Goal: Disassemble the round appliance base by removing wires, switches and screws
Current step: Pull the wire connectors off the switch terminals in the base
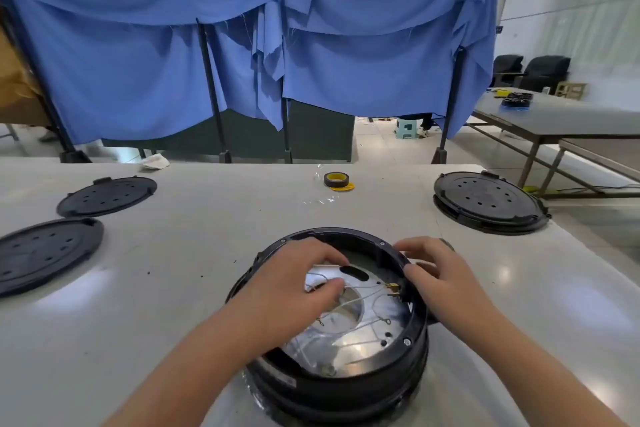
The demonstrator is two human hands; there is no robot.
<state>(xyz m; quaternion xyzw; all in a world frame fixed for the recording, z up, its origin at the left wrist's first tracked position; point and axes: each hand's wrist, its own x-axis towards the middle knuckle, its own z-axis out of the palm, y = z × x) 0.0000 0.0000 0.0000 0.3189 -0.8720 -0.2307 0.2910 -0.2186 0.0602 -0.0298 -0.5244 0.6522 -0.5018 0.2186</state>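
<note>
Though open: one base (346, 378); two hands

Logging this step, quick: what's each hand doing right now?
Left hand: pinching a white wire inside the round base.
Right hand: fingers curled over the base's rim, gripping it.

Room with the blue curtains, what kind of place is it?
Probably a workshop for taking appliances apart. A round appliance base lies open on the table, black covers lie around, and another worktable holds parts.

black plastic base (412, 350), shiny metal plate (363, 347) inside.
</note>
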